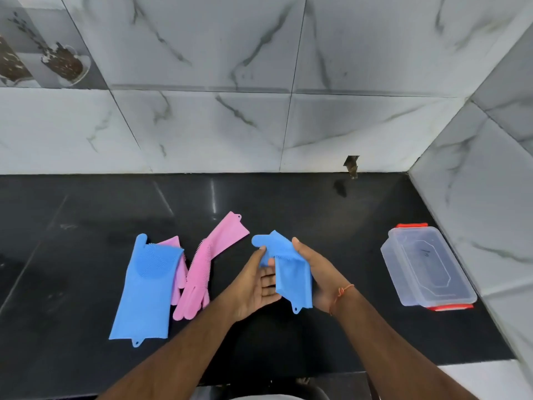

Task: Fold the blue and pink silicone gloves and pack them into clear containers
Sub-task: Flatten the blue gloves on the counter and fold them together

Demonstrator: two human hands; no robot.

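Head view: glossy black counter (288, 203) backed by marble-veined wall tiles (202, 125); folded blue glove (291, 269) is clamped between left hand (253, 287) and right hand (317, 272).

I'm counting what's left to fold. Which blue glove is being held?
The blue glove on the right, held above the counter between both hands. The other blue glove lies flat at left, partly covering a pink glove.

Glossy black countertop (288, 197) set into a tiled corner.
White marble-patterned wall tiles (202, 125) with grey veins rise along the far side and the right; a printed jar tile (62, 63) sits far left, and light glints off the counter.
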